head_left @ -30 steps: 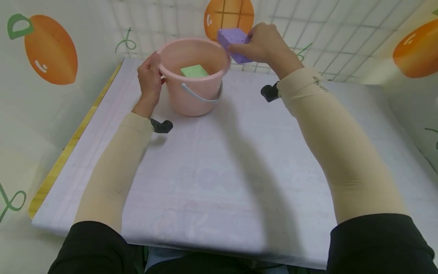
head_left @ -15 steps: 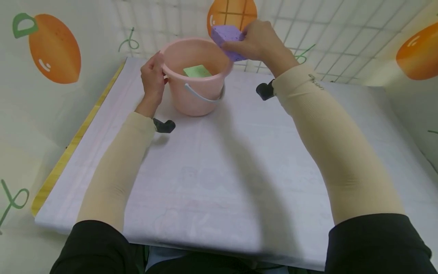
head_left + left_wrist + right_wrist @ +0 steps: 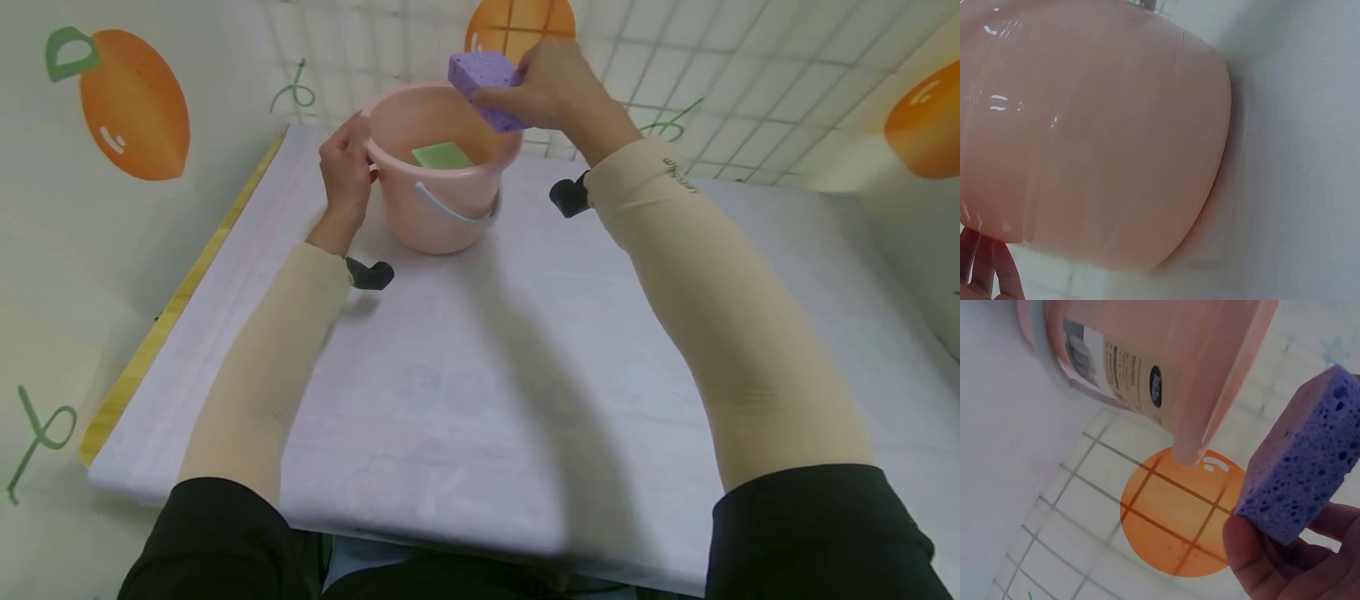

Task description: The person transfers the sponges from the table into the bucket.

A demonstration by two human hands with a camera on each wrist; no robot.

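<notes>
Your fingers (image 3: 495,93) on the right hand (image 3: 551,87) are clamped on a purple sponge (image 3: 486,83), pinching it by its right end, and the fingers (image 3: 352,142) of your left hand (image 3: 347,171) are curled round the rim of the pink bucket (image 3: 442,187) on its left side.

Start with the desk (image 3: 525,358): it is covered with a pale cloth, with a yellow strip along its left edge, and both your sleeved forearms reach out over it. Behind it stands a wall covering printed with oranges (image 3: 135,104) and a grid of lines.

The bucket stands upright near the far edge of the desk, its pale handle (image 3: 450,208) folded down against the front wall. Your left wrist view shows the bucket's rounded side resting on the cloth, with fingertips at the lower left corner.

The purple sponge is in the air, above the bucket's far right rim and clear of it; your right wrist view shows its porous end (image 3: 1310,469) held from below.

A green sponge (image 3: 442,155) lies flat inside the bucket
</notes>
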